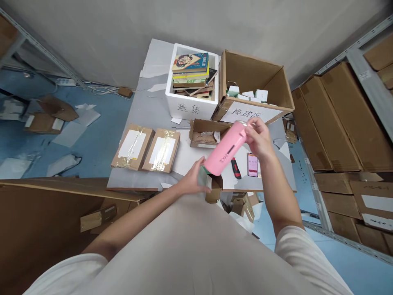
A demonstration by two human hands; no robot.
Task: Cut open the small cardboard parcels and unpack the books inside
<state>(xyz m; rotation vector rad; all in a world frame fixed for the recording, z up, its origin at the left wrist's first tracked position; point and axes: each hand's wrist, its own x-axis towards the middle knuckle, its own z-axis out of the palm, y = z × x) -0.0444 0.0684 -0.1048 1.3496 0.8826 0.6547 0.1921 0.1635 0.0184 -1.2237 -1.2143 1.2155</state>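
My right hand [259, 137] pinches the top end of a pink bottle [225, 151], which is tilted above the near edge of the table. Dark lettering runs along the bottle's side. Lower left, my left hand [193, 180] grips a small green and white box [204, 177] right at the bottle's bottom end. Whether the bottle's base is inside the box or just beside it, I cannot tell. Behind the bottle lies an open shallow cardboard box [204, 141] with crumpled paper in it. A black and red box cutter [236, 169] and a lit phone [252, 165] lie to the right.
Two taped parcels [132, 147] sit on the table's left. At the back stand a white foam box [192, 107] of books and a large carton [258, 65] with small white boxes. Cartons fill the right shelf [344, 119]. A big open carton [46, 229] is at lower left.
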